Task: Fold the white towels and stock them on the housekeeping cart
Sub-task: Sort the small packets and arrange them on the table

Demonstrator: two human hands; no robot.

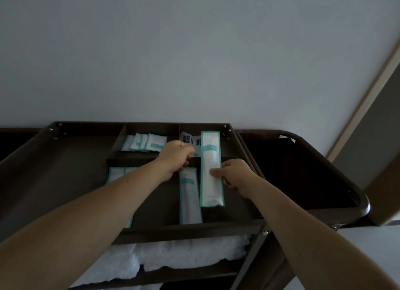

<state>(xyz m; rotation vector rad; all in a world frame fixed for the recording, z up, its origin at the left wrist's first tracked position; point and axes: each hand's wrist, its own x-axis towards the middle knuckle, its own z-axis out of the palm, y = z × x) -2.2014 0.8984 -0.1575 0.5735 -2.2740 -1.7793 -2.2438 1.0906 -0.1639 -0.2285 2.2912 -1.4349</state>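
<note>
The fluffy white towels (184, 253) lay on the shelf just under the top tray of the dark brown housekeeping cart (194, 228). To my eye the towel stocking looked largely done, and the step in hand seemed to be tidying the tray's amenities. The right hand (234, 173) had its grip clamped on a long white sachet with teal edging (211, 159), thumb on its face, the sachet lying lengthwise across a divider. The left hand (175, 157) was curled over that divider; whether its grip held anything I could not tell. To do it well, I judged, the sachet wanted lowering flat beside the second long white sachet (190, 201), edges parallel, without nudging the small white-and-teal packets (145, 142) behind.
</note>
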